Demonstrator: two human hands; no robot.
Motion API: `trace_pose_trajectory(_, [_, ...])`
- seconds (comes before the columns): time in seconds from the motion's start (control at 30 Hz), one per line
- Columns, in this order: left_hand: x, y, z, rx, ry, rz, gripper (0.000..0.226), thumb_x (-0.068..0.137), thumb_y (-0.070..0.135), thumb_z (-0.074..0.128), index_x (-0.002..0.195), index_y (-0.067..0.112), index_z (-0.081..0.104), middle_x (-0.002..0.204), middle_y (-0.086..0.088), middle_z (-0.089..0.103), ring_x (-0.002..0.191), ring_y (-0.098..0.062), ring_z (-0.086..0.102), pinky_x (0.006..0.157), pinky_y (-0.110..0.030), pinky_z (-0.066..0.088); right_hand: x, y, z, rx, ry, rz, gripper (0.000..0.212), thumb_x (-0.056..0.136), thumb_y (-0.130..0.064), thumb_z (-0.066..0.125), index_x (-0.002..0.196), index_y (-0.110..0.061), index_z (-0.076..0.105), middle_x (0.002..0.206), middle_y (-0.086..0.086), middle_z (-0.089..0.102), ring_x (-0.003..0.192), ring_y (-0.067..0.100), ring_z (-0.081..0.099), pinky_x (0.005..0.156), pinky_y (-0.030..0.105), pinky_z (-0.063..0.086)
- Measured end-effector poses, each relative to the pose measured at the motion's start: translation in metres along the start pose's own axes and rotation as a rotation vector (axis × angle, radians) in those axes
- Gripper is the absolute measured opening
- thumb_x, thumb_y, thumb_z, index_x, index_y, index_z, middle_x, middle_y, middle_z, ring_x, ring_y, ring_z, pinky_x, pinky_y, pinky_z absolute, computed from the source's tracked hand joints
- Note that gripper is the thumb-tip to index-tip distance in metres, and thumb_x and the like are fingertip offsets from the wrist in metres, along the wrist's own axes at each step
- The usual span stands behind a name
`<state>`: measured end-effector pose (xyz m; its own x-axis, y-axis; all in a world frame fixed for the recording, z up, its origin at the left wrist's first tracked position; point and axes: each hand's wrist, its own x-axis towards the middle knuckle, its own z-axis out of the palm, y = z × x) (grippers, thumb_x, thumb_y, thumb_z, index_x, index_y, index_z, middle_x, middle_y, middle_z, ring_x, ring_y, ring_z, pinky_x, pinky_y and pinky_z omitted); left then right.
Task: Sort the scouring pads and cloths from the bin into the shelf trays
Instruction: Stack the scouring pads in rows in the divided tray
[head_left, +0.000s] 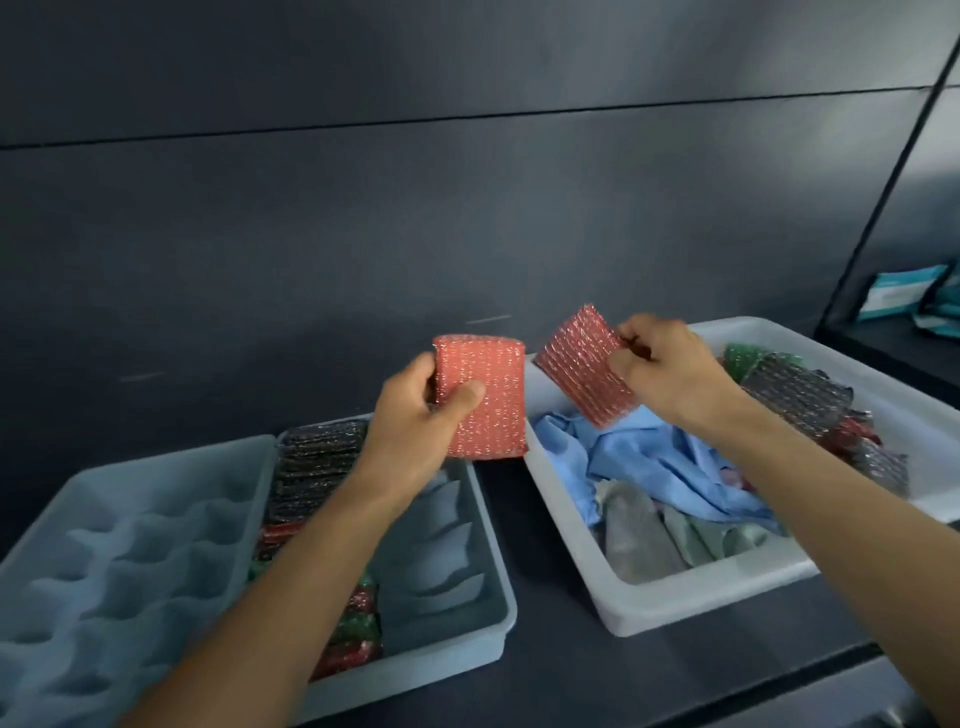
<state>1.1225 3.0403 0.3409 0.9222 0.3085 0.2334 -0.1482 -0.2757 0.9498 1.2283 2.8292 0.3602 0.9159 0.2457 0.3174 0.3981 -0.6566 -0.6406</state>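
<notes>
Right of bin, teal packets

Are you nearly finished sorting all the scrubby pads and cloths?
About partway. A row of pads already fills one side of the middle tray. The left hand holds one pink pad, the right hand a second pink pad. Left in the white bin: a blue cloth, grey cloths and several pads.

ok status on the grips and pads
Left grip holds red pad by tray. Right grip pinches second red pad over bin. Nothing blocking the tray.
</notes>
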Motion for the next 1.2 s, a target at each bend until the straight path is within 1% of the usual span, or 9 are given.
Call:
trace_pose_trajectory(0.13, [0.001,-0.005,-0.051,0.090,0.149,-0.009,0.008,0.092,0.019,0.064,0.100,0.019,0.064,0.097,-0.007,0.073,0.090,-0.026,0.069,0.084,-0.043,0.056,0.007,-0.030,0.034,0.302,-0.078,-0.111,0.009,0.086,-0.005,0.065,0.082,-0.010,0.059,0.069,-0.001,0.058,0.064,0.014,0.051,0.067,0.032,0.047])
trace_pose_trajectory(0.23, [0.002,-0.016,-0.080,0.154,0.289,-0.012,0.008,0.092,0.019,0.064,0.097,0.013,0.063,0.094,-0.013,0.070,0.078,-0.021,0.065,0.076,-0.038,0.054,0.014,-0.053,0.067,0.365,-0.153,-0.227,0.023,0.085,-0.002,0.066,0.080,-0.024,0.059,0.079,0.001,0.064,0.071,0.013,0.057,0.073,0.030,0.050])
trace_pose_trajectory(0.3, [0.000,-0.029,-0.094,0.210,0.337,-0.045,0.016,0.091,0.021,0.064,0.096,0.007,0.061,0.089,-0.018,0.067,0.072,-0.020,0.057,0.070,-0.042,0.051,0.022,-0.060,0.091,0.294,-0.185,-0.272,0.031,0.084,-0.004,0.067,0.075,-0.032,0.056,0.076,-0.004,0.064,0.071,0.013,0.058,0.075,0.030,0.051])
trace_pose_trajectory(0.4, [-0.005,-0.047,-0.107,0.261,0.365,-0.108,0.020,0.090,0.024,0.065,0.094,0.006,0.059,0.083,-0.011,0.066,0.069,-0.020,0.056,0.069,-0.043,0.049,0.031,-0.062,0.122,0.088,-0.254,-0.259,0.024,0.083,-0.011,0.067,0.079,-0.033,0.060,0.077,-0.007,0.065,0.075,0.015,0.062,0.079,0.034,0.053])
trace_pose_trajectory(0.53, [-0.010,-0.054,-0.119,0.268,0.355,-0.132,0.016,0.092,0.028,0.064,0.095,0.013,0.061,0.091,-0.012,0.069,0.079,-0.026,0.065,0.076,-0.046,0.052,0.031,-0.070,0.142,-0.273,-0.340,-0.348,0.030,0.084,-0.012,0.055,0.104,-0.030,0.068,0.102,-0.002,0.070,0.096,0.025,0.063,0.082,0.034,0.052])
trace_pose_trajectory(0.67, [-0.011,-0.055,-0.129,0.225,0.356,-0.133,0.013,0.093,0.027,0.064,0.098,0.015,0.062,0.096,-0.012,0.071,0.090,-0.031,0.067,0.086,-0.051,0.054,0.029,-0.081,0.160,-0.490,-0.365,-0.447,0.031,0.086,-0.013,0.051,0.110,-0.027,0.065,0.114,0.004,0.067,0.103,0.030,0.061,0.082,0.036,0.050])
trace_pose_trajectory(0.83, [-0.011,-0.056,-0.133,0.145,0.361,-0.135,0.003,0.093,0.023,0.064,0.096,0.024,0.064,0.094,0.002,0.072,0.088,-0.015,0.069,0.085,-0.039,0.056,0.031,-0.084,0.173,-0.621,-0.384,-0.454,0.031,0.085,-0.008,0.050,0.111,-0.019,0.063,0.113,0.009,0.066,0.104,0.031,0.061,0.079,0.033,0.046])
trace_pose_trajectory(0.97, [-0.011,-0.057,-0.135,0.096,0.351,-0.121,0.007,0.093,0.023,0.064,0.095,0.030,0.063,0.093,0.008,0.072,0.083,-0.004,0.069,0.075,-0.025,0.052,0.033,-0.091,0.171,-0.696,-0.353,-0.487,0.033,0.084,-0.007,0.049,0.112,-0.018,0.063,0.114,0.009,0.065,0.106,0.031,0.061,0.079,0.032,0.047])
trace_pose_trajectory(1.2, [-0.009,-0.057,-0.129,0.049,0.323,-0.100,0.007,0.093,0.021,0.064,0.100,0.024,0.064,0.095,0.004,0.073,0.086,-0.009,0.070,0.076,-0.025,0.054,0.021,-0.089,0.189,-0.785,-0.452,-0.527,0.027,0.089,-0.003,0.050,0.112,-0.012,0.062,0.117,0.010,0.064,0.109,0.030,0.060,0.086,0.038,0.049])
